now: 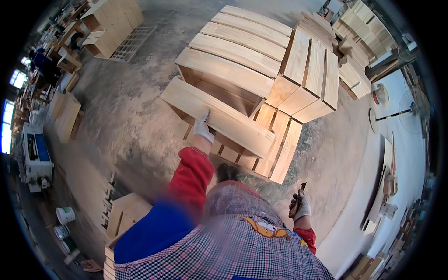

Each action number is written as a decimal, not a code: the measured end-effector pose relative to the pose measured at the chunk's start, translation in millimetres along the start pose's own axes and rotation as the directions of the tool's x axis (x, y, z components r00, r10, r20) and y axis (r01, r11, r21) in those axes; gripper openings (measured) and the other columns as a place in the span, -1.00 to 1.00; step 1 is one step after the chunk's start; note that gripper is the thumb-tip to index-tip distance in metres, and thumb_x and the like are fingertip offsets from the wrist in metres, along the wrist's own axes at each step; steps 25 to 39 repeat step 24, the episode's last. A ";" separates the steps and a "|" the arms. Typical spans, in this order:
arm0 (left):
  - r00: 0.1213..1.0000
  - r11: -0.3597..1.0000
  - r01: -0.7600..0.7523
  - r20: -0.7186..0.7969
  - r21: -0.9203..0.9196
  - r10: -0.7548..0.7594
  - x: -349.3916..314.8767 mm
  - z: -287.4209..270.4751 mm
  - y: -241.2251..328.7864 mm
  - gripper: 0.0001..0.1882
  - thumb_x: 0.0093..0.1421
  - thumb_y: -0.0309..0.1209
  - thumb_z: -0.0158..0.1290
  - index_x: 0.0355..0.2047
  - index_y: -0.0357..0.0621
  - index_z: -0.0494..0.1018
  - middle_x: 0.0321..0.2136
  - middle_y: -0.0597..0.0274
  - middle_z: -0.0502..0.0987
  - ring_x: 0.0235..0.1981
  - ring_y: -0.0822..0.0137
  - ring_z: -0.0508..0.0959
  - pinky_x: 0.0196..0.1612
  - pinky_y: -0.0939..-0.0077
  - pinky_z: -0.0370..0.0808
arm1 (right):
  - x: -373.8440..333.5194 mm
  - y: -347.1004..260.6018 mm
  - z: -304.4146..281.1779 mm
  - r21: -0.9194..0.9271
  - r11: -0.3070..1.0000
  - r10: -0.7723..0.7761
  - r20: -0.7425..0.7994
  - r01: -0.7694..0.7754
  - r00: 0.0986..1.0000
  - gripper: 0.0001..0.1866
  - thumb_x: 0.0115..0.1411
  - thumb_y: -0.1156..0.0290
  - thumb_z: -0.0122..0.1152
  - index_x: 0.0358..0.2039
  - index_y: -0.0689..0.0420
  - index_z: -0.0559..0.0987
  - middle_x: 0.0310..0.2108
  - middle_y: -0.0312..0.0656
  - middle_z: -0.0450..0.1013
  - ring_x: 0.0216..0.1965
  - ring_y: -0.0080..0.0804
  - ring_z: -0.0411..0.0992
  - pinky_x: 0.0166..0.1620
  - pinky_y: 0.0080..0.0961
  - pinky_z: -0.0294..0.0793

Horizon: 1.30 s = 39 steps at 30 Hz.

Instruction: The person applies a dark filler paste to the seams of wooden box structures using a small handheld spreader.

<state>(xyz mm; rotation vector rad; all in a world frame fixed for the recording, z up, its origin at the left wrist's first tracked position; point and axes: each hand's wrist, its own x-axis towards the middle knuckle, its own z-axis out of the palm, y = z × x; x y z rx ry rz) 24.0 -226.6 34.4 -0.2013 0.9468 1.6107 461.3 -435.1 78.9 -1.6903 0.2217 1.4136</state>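
Observation:
My left hand [204, 127], in a white fingerless-looking glove, grips the near side of a long pale wooden drawer [219, 113]. Its fingertips lie on the upper board; the rest of the grip is hidden underneath. The drawer sits at a slant in front of a stack of similar wooden drawers [238, 42] and partly over a slatted layer of them [279, 148]. Low at my right side, my right hand [301, 206], in a soiled white glove, is closed round a small hand tool with a short dark blade [303, 185], perhaps a scraper. Its handle is mostly hidden.
More drawers [310, 77] stand on end right of the stack. Boards [357, 77] are piled behind. A standing fan [413, 108] is at the right. Wooden boxes [112, 21], a white machine [36, 158] and buckets [65, 214] line the left. A person [42, 63] is far left.

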 end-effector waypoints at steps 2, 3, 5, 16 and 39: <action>0.999 0.999 0.030 -0.029 -0.021 -0.031 14.9 15.7 8.1 -0.52 0.13 -0.36 0.24 0.07 0.05 0.42 -0.13 0.35 0.58 -0.09 0.29 0.57 -0.08 0.19 0.58 | -2.8 -0.4 10.2 -0.008 1.000 -0.002 0.006 0.003 1.000 -0.86 0.30 0.20 0.14 -0.13 -0.22 0.48 -0.46 -0.40 0.39 -0.59 -0.55 0.29 -0.61 -0.63 0.30; 1.000 0.999 0.020 -0.013 -0.032 -0.020 28.6 14.5 9.0 -0.52 0.13 -0.36 0.24 0.07 0.05 0.42 -0.12 0.34 0.57 -0.09 0.27 0.57 -0.07 0.17 0.57 | -6.5 -1.8 15.1 -0.006 1.000 0.003 0.004 -0.003 1.000 -0.86 0.30 0.20 0.15 -0.13 -0.22 0.48 -0.46 -0.39 0.39 -0.59 -0.54 0.29 -0.60 -0.63 0.30; 1.000 0.998 0.000 0.021 -0.060 0.001 60.4 7.7 11.9 -0.52 0.13 -0.35 0.24 0.08 0.05 0.41 -0.11 0.31 0.57 -0.07 0.25 0.56 -0.04 0.14 0.57 | -8.4 -5.6 23.6 -0.004 1.000 0.006 0.006 -0.006 1.000 -0.86 0.30 0.20 0.15 -0.13 -0.21 0.48 -0.46 -0.38 0.39 -0.58 -0.54 0.29 -0.60 -0.62 0.30; 0.998 0.996 0.004 -0.064 -0.086 -0.010 111.9 20.0 26.3 -0.68 0.19 -0.32 0.18 -0.04 -0.05 0.50 -0.09 0.23 0.58 -0.05 0.14 0.56 0.03 0.05 0.53 | -1.9 3.3 27.9 0.045 0.999 0.020 -0.009 -0.019 1.000 -0.74 0.31 0.35 0.08 0.01 -0.13 0.44 -0.42 -0.26 0.46 -0.54 -0.39 0.39 -0.52 -0.50 0.40; 0.994 1.000 -0.016 -0.108 0.015 0.017 100.9 35.2 32.2 -0.63 0.19 -0.22 0.19 -0.04 -0.09 0.50 -0.07 0.19 0.57 -0.01 0.10 0.54 0.04 0.04 0.53 | 5.6 8.0 31.9 -0.007 1.000 0.016 -0.013 -0.016 1.000 -0.68 0.30 0.36 0.09 0.07 -0.11 0.41 -0.39 -0.24 0.48 -0.53 -0.35 0.42 -0.51 -0.45 0.43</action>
